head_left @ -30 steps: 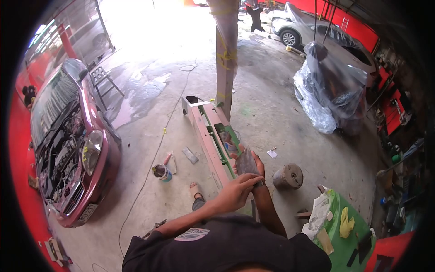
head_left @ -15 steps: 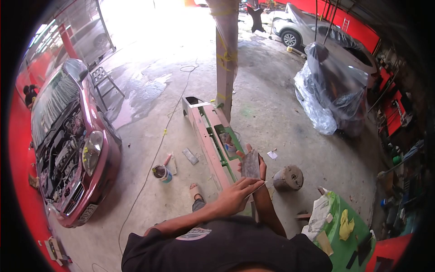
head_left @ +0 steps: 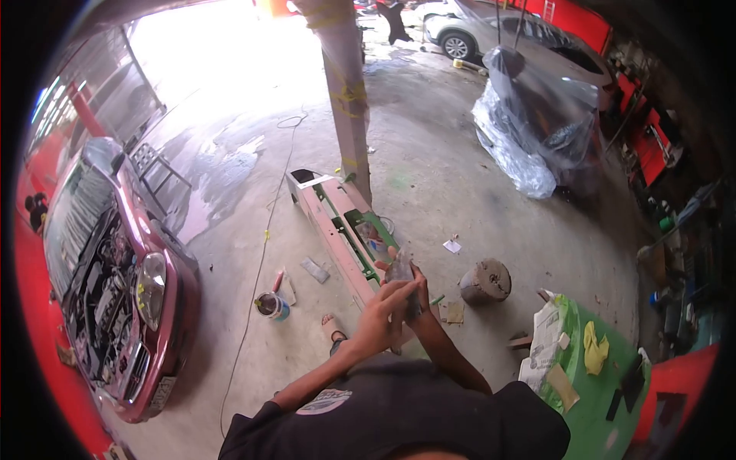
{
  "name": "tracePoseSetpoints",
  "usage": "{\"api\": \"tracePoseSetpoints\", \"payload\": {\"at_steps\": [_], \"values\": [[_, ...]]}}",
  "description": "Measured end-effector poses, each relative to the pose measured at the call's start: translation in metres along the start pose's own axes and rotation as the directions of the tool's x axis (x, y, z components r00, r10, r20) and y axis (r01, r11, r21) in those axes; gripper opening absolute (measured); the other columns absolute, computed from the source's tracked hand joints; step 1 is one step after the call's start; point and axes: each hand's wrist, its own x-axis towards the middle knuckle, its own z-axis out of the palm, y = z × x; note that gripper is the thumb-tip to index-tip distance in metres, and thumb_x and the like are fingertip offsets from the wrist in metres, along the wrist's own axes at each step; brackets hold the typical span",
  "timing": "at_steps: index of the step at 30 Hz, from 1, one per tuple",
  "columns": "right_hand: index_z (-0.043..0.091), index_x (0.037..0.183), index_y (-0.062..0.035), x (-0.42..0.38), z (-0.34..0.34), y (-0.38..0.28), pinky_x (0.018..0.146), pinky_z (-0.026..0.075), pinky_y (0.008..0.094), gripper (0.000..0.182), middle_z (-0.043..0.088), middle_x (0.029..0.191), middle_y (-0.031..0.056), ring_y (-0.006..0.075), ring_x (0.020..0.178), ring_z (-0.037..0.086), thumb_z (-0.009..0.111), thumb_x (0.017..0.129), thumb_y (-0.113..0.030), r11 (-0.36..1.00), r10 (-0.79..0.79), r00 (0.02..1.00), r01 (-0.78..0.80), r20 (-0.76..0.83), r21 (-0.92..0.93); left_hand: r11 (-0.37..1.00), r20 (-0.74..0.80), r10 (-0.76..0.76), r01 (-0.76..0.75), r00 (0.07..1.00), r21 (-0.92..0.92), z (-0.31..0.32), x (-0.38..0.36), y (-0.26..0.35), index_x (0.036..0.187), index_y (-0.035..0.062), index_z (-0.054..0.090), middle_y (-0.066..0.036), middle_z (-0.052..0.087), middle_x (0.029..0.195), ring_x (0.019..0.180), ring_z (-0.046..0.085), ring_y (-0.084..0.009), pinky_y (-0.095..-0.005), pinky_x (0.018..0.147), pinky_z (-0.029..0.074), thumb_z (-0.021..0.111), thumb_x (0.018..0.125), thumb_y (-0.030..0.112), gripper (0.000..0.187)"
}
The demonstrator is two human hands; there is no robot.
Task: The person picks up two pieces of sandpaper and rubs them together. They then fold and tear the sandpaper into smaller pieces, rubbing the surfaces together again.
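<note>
Both my hands are together in front of my chest. My right hand [head_left: 418, 282] holds a flat, smeared grey plate [head_left: 400, 268], its fingers round the back and edge. Across the plate's lower part reaches my left hand [head_left: 381, 313], closed on a thin flat spreader [head_left: 399, 328], blurred and partly hidden by the fingers. Just beyond my hands stands a long pink car bumper [head_left: 331, 238] with green patches and slots, leading away toward a post.
An opened can [head_left: 272, 307] and a grey flat piece [head_left: 314, 269] lie left of the bumper. A round concrete block [head_left: 485, 281] stands right. A green panel [head_left: 606, 330] carries a yellow cloth [head_left: 595, 349]. At left is a red car [head_left: 157, 322]; a cable [head_left: 257, 276] crosses the floor.
My view has shifted, so the surroundings sit differently. The plate has tilted and is seen more edge-on; my left hand has moved from the plate's lower edge to overlap it.
</note>
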Motion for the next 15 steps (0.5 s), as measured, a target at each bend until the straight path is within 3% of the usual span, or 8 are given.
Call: {"api": "tracePoseSetpoints", "payload": {"at_steps": [6,11,14,15], "values": [[0.035,0.163,-0.0060,-0.013,0.009,0.007,0.084,0.062,0.0313,0.064,0.063,0.140,0.0230,0.0218,0.099,0.072,0.040,0.112,-0.043,0.987,-0.106,0.994,0.106,0.009,-0.117,1.000,-0.020,-0.023,0.023,1.000,0.015,0.003,0.003,0.000,0.140,-0.0011,0.063,-0.023,0.065,0.131,0.122,0.065,-0.0404,-0.0414,0.103,0.052,0.054,0.096,-0.011,0.046],[0.035,0.164,-0.0084,-0.006,0.018,0.023,0.086,0.061,0.0337,0.061,0.067,0.135,0.0179,0.0197,0.101,0.071,0.032,0.114,-0.043,0.998,-0.043,0.984,0.035,-0.173,-0.049,0.993,-0.078,0.016,-0.007,0.997,0.116,-0.002,0.011,-0.015,0.141,0.0030,0.062,-0.022,0.066,0.131,0.120,0.066,-0.0428,-0.0449,0.099,0.055,0.057,0.092,-0.009,0.051],[0.034,0.165,-0.0113,-0.005,0.011,-0.001,0.081,0.062,0.0330,0.060,0.068,0.135,0.0180,0.0186,0.092,0.071,0.029,0.114,-0.041,0.995,0.004,0.989,-0.019,-0.149,-0.095,0.997,0.016,-0.049,0.048,0.999,0.067,0.003,-0.004,0.003,0.138,0.0000,0.065,-0.022,0.066,0.130,0.122,0.066,-0.0405,-0.0402,0.102,0.054,0.055,0.094,-0.014,0.047],[0.033,0.166,-0.0138,0.006,-0.022,-0.001,0.075,0.063,0.0316,0.059,0.068,0.136,0.0177,0.0176,0.085,0.070,0.027,0.114,-0.041,0.995,-0.003,0.995,-0.008,-0.103,-0.103,0.999,0.058,0.004,-0.007,0.998,0.050,0.005,-0.007,0.009,0.138,0.0013,0.065,-0.022,0.066,0.130,0.122,0.066,-0.0410,-0.0406,0.101,0.054,0.056,0.094,-0.014,0.048]]}}
